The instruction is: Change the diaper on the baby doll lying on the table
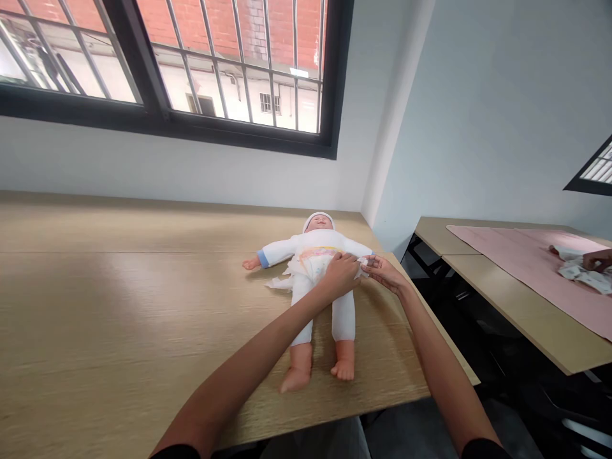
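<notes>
A baby doll in a white suit and white cap lies on its back on the wooden table, feet toward me. Round its hips is a white diaper with a coloured print at the waist; one side tab spreads out on the left. My left hand reaches across the doll's hip, its fingers bent on the diaper's right side. Beside it, my right hand pinches the diaper's right tab near the doll's cuff.
To the right, across a gap, stands a second table with a pink cloth. Another person's hand touches a patterned white cloth there. A wall and barred window are behind the doll.
</notes>
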### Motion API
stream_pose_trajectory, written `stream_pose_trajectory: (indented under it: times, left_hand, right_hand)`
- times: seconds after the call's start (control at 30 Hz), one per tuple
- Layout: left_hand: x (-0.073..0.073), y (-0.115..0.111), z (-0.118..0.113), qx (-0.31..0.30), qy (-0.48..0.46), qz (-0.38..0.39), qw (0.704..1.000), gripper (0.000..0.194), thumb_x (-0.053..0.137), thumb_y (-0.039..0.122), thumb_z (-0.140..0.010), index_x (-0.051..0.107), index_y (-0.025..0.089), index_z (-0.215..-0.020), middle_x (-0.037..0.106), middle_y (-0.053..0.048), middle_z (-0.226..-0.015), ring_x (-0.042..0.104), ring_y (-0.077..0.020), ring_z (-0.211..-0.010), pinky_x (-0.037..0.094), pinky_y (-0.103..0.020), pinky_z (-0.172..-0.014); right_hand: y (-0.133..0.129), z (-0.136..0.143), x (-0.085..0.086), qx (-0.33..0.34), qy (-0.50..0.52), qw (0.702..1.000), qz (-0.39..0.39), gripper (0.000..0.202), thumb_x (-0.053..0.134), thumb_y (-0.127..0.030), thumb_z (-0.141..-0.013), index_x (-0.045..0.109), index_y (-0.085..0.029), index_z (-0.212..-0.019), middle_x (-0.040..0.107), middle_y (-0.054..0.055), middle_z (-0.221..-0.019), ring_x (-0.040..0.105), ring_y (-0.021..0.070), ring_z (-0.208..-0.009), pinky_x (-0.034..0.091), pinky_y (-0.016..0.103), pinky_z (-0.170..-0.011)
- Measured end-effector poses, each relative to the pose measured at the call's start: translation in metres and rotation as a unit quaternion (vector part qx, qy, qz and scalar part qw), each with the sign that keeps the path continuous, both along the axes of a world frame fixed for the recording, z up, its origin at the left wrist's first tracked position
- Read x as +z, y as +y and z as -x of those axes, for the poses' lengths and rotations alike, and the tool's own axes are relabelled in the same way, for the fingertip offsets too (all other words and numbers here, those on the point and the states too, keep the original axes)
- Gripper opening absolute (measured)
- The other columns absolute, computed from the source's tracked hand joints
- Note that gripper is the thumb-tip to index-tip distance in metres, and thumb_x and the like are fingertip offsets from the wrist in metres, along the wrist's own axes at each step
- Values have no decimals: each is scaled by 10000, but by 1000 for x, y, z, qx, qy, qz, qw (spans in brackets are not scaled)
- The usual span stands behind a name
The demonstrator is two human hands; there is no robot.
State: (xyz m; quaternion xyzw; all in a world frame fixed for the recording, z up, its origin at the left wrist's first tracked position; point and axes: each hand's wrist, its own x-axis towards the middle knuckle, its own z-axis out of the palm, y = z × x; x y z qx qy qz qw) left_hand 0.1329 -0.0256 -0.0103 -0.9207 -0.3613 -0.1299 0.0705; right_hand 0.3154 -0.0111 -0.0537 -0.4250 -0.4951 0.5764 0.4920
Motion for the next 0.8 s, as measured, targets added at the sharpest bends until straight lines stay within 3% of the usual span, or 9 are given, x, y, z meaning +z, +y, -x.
stream_pose_trajectory:
  times: [0.13, 0.33, 0.57, 0.8]
  left_hand:
    - [-4, 1, 1, 11, -15, -6, 1000, 142, 532, 207, -839, 648, 127, -856, 669, -109, -944, 563, -261, -962, 383, -372, -840]
    - [-5, 1, 0, 40, -49, -10, 998, 186, 473, 208, -895, 633, 119, -930, 657, -120, -1009, 558, -253, -983, 380, -376, -861]
    - [-8, 9, 5, 44, -82, 10, 996, 194, 481, 254, -926, 628, 143, -865, 655, -91, -987, 517, -236, -1012, 368, -360, -893]
    - [-5, 5, 4, 96, -126, -23, 987, 90, 527, 208, -874, 570, 150, -927, 608, -106, -998, 481, -262, -1010, 369, -386, -892]
  right_hand:
    - [-4, -2, 9, 21, 16, 1000, 2, 441, 835, -164, -588, 636, -196, -980, 681, 1, -888, 642, 115, -833, 516, 213, -782]
    - [-4, -1, 11, 38, 46, 998, -24, 463, 806, -143, -613, 637, -227, -1035, 679, -16, -920, 642, 102, -853, 510, 199, -818]
    - [0, -8, 9, 3, 59, 998, -17, 457, 807, -101, -589, 645, -225, -999, 666, -32, -867, 641, 90, -800, 517, 191, -808]
    - [-3, -6, 12, -4, 48, 999, -17, 464, 792, -112, -576, 651, -232, -1002, 662, -18, -912, 627, 94, -767, 511, 204, -767]
